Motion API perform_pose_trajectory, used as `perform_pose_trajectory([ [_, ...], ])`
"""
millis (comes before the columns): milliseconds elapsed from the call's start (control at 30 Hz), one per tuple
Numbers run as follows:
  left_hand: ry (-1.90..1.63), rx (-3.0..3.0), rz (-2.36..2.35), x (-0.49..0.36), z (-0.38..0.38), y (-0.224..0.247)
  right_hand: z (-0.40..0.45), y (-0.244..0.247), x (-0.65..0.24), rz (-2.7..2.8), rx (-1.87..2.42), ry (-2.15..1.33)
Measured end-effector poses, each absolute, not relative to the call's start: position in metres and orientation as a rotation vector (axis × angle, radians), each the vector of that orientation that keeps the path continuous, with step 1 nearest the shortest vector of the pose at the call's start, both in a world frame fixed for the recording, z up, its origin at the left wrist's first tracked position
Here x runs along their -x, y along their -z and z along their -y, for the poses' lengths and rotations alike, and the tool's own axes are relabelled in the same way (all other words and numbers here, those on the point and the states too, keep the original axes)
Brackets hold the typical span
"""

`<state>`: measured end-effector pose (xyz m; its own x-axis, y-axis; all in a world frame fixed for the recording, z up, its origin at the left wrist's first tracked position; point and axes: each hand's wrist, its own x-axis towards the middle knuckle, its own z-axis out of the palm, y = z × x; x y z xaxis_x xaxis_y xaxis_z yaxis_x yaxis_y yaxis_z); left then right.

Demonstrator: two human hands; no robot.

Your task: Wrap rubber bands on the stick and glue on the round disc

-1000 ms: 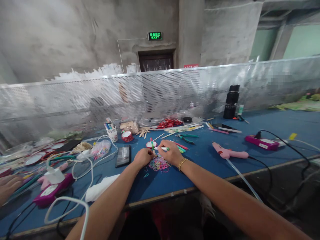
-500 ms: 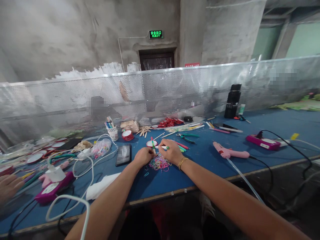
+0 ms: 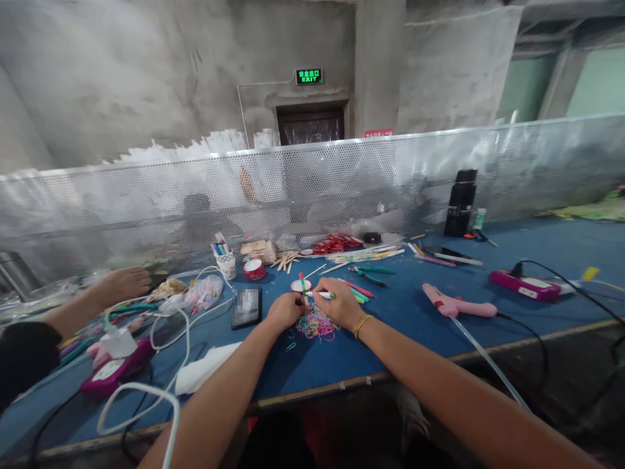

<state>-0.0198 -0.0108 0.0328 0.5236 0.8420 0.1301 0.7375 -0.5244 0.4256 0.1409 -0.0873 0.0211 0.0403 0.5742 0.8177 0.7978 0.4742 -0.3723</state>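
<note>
My right hand [image 3: 336,301] is closed on a white marker with a green end [image 3: 326,295], its tip side toward my left hand. My left hand [image 3: 287,309] pinches the lower end of a small flat stick [image 3: 303,285] coloured red and green at its top. The marker meets or crosses the stick; exact contact is too small to tell. Below both hands lies a pile of colourful loops [image 3: 317,326] on the blue table [image 3: 342,365]. A round white disc with a red rim [image 3: 295,286] lies just behind the stick.
A phone [image 3: 246,307] lies left of my left hand, and pliers [image 3: 374,275] lie beyond my right. A pink glue gun [image 3: 459,306] rests at the right. Another person's arm [image 3: 83,306] reaches over cables and craft items at the left.
The other person's arm has come further in at the left, its hand now farther back over the table. The view has shifted slightly. My hands keep nearly the same pose.
</note>
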Motion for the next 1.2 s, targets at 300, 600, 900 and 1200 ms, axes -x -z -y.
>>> perform_pose_trajectory([
  [300, -0.469, -2.436, -1.329, 0.0202, 0.0104, -0.0313, 0.0877, -0.021, -0.1395, 1.637, 1.186, 0.26],
  [600, -0.455, -2.445, -1.333, 0.0206, 0.0133, -0.034, 0.087, -0.0198, -0.1393, 1.642, 1.188, 0.249],
  [900, -0.461, -2.434, -1.322, 0.0211, 0.0112, -0.0318, 0.0866, -0.0197, -0.1397, 1.642, 1.186, 0.256],
  [1200, -0.466, -2.441, -1.322, 0.0207, 0.0096, -0.0313, 0.0873, -0.021, -0.1389, 1.638, 1.183, 0.251],
])
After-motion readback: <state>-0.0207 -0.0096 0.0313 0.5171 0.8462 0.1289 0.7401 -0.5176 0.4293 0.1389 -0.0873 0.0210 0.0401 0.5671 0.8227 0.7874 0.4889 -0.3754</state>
